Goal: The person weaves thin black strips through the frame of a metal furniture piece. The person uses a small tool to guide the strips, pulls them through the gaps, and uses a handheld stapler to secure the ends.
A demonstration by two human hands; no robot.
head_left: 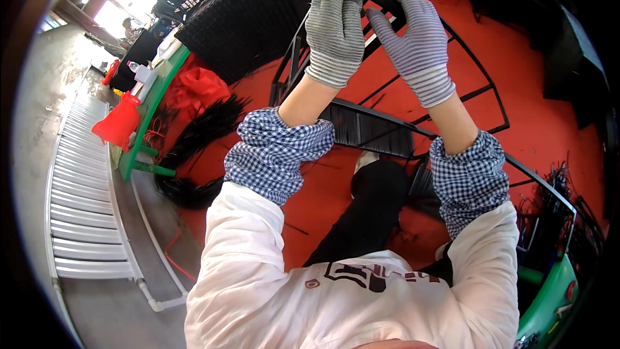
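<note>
Both my hands wear grey striped gloves and are raised at the top of the head view, side by side at a black metal frame (478,92). My left hand (335,33) is closed, its fingers pressed together and their tips against the frame's dark upper part; what they pinch is hidden. My right hand (418,44) has its thumb and fingers around a dark bar of the frame (386,4). Below my hands, a panel of black strips (369,130) spans part of the frame. Blue-and-white checked sleeve covers are on both my forearms.
A red covering (290,232) lies on the floor. Left stand a green-edged table (150,106) with a red bag (118,121), and a slatted white rack (87,200). Bundled black strips (203,139) lie near it. At lower right is a green plastic thing (552,297).
</note>
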